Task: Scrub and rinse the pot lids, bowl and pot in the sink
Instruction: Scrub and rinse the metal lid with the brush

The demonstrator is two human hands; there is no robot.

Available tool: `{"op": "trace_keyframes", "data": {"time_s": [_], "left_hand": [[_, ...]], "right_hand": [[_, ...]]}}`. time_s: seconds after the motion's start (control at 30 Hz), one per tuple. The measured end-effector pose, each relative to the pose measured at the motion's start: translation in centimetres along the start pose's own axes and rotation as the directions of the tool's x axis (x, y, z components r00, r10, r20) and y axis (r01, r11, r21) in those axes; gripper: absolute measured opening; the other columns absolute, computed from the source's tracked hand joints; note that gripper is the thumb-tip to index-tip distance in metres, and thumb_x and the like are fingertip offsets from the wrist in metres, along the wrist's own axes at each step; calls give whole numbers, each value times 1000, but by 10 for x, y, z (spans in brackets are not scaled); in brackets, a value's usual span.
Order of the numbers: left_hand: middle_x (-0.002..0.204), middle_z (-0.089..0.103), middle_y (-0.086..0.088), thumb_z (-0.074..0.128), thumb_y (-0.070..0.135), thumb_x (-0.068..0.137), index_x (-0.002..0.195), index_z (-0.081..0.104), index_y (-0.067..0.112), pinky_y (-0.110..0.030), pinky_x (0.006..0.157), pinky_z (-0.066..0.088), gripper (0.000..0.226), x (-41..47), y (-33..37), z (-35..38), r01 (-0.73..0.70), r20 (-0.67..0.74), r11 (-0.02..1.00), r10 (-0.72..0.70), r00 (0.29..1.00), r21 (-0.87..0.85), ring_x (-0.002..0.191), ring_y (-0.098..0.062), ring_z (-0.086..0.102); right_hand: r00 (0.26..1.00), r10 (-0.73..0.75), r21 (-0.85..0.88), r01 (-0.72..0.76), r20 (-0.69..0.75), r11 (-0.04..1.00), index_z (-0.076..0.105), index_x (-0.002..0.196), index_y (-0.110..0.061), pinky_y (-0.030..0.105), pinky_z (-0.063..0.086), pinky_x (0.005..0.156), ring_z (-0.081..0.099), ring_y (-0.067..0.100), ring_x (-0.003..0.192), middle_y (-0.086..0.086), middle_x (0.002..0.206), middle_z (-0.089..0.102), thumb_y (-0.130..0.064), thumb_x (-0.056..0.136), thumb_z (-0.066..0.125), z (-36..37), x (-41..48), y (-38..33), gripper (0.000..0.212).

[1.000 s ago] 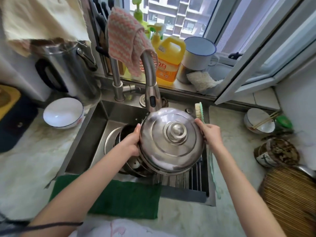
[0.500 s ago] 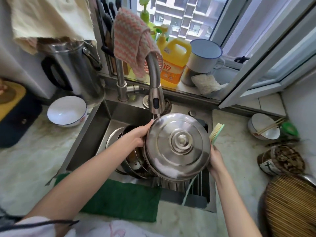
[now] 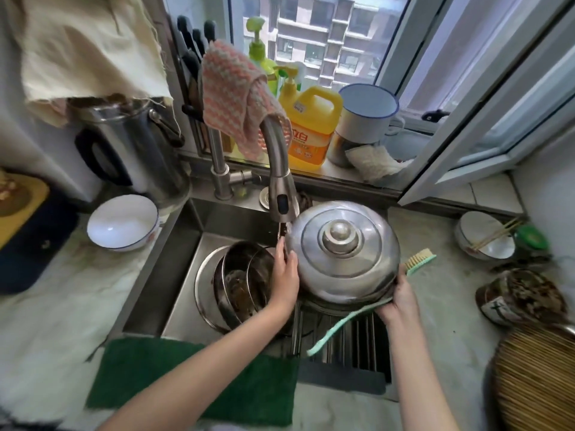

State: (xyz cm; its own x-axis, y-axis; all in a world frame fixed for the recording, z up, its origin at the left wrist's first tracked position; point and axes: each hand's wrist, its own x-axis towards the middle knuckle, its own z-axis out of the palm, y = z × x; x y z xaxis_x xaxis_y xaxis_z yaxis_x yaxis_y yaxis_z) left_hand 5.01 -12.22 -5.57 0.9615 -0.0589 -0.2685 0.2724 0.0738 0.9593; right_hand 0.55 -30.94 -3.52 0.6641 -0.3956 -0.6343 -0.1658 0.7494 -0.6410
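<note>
**Lid held over the sink**

White bowl (image 3: 123, 223) on the desk (image 3: 46, 321), left of the sink (image 3: 174, 275). In the basin, stacked pots (image 3: 239, 281), tilted, soiled inside. Left grip (image 3: 284, 275) closed on the lid (image 3: 342, 253) at its left rim, fingers reaching up the edge, just below the faucet (image 3: 280, 169) head. Lid knob-up, above the drain rack (image 3: 351, 346). Right grip (image 3: 401, 298) curled round the lower right rim, clamping the green brush (image 3: 418, 259) against it; bristles out past the rim, handle trailing down-left.

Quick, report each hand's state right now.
Left hand: holds the pot lid by its left rim.
Right hand: grips the brush by its handle, against the lid's lower right rim.
</note>
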Motion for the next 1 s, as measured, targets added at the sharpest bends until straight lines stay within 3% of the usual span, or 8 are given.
{"op": "trace_keyframes", "data": {"time_s": [0.1, 0.2, 0.3, 0.53, 0.67, 0.77, 0.9, 1.0], "left_hand": [[136, 40, 5, 33, 18, 103, 144, 33, 10, -18, 105, 25, 42, 6, -5, 0, 45, -49, 999, -46, 998, -31, 129, -6, 34], [127, 58, -6, 37, 14, 101, 124, 58, 9, -25, 100, 40, 31, 35, 2, -6, 119, -13, 985, -122, 992, -121, 116, -14, 51], [114, 64, -13, 40, 10, 99, 107, 66, 8, -33, 97, 46, 27, 57, 14, -5, 250, 73, 940, -240, 968, -230, 111, -25, 57], [140, 41, 2, 36, 17, 102, 144, 35, 12, -23, 108, 28, 43, -1, 5, 13, 104, -67, 987, -113, 991, -122, 131, -11, 37], [120, 63, -13, 44, 9, 97, 118, 62, 4, -29, 92, 49, 28, 52, 18, -10, 296, -8, 884, -320, 947, -361, 109, -23, 59], [109, 67, -6, 47, 13, 96, 122, 62, 7, -21, 79, 54, 31, 52, 25, -13, 288, 73, 895, -280, 957, -340, 97, -16, 64], [137, 50, 6, 47, 28, 94, 137, 49, 19, -32, 111, 34, 44, 20, 2, 8, 30, 27, 999, -29, 999, -26, 128, -10, 45], [127, 57, 3, 46, 15, 97, 125, 59, 13, -29, 106, 38, 31, 47, 11, -2, 123, -16, 984, -126, 992, -129, 121, -12, 50]], "right_hand": [[998, 6, -45, -3, 64, 999, 69, 109, -8, 42, 52, 88, 68, 21, 97, 13, 107, 71, -50, 61, 80, -10, -7, 1, 65], [997, -34, -29, 36, 71, 999, 75, 96, -10, 36, 58, 77, 69, 21, 94, 13, 104, 71, -45, 88, 48, -14, -15, 1, 46], [994, -105, 39, 104, 10, 994, 60, 121, -7, 36, 52, 93, 64, 20, 106, 11, 112, 68, -44, 86, 48, 0, -22, 3, 52], [986, -93, 164, 115, -135, 980, 60, 106, -13, 38, 37, 109, 51, 21, 124, 10, 135, 55, -40, 102, 34, 18, -19, 11, 37], [990, -86, 140, 101, -109, 985, 62, 99, -14, 37, 41, 105, 60, 19, 106, 6, 108, 69, -39, 101, 39, 12, -34, 14, 35], [990, -66, 155, 86, -128, 984, 62, 98, -13, 38, 41, 105, 61, 21, 106, 7, 106, 69, -37, 101, 38, 13, -32, 10, 34], [983, -47, 156, 75, -177, 985, 58, 96, -16, 40, 34, 110, 47, 24, 128, 8, 138, 52, -38, 103, 32, 23, -23, 14, 35], [988, -40, 142, 62, -152, 988, 59, 110, -15, 38, 38, 108, 50, 22, 126, 9, 138, 53, -40, 102, 34, 22, -25, 17, 36]]}}
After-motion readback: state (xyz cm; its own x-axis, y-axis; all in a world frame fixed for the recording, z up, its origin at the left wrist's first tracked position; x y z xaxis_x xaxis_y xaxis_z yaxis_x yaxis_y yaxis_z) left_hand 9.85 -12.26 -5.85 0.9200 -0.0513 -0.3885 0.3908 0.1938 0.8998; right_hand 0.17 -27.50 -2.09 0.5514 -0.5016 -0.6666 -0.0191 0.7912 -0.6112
